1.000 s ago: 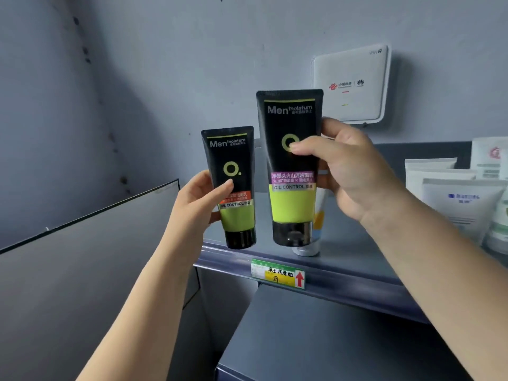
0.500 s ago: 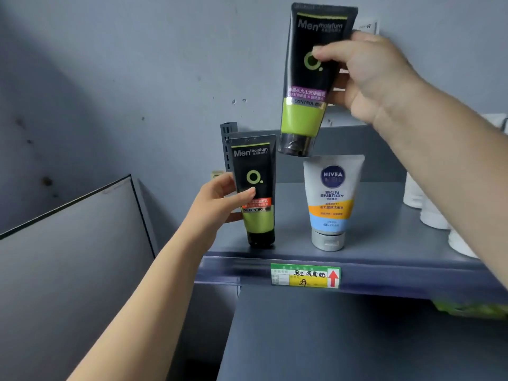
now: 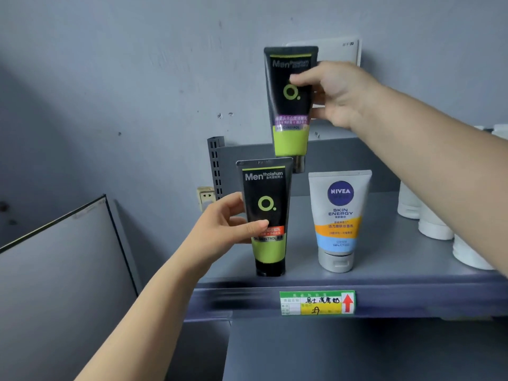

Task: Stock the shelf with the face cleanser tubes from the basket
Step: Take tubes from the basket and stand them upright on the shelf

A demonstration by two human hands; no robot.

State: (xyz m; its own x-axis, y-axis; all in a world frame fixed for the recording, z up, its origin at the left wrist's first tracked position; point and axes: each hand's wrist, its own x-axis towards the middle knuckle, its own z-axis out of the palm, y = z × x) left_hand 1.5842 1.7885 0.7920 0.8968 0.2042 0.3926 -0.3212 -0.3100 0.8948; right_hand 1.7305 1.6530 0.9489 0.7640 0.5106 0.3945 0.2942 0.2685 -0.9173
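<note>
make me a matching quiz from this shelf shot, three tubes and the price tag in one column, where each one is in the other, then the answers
1. smaller black-green tube
2. taller black-green tube
3. Nivea tube
4. price tag

A. stuck on the shelf's front edge
B. held in the air by the right hand
C. standing alone on its cap, untouched
D. cap down at the shelf front, gripped by the left hand

Pairs: 1-D, 2-B, 3-C, 4-A

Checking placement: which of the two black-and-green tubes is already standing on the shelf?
The smaller tube, with the orange band, held by the left hand, stands cap-down beside the Nivea tube. The larger one is in the air.
</note>
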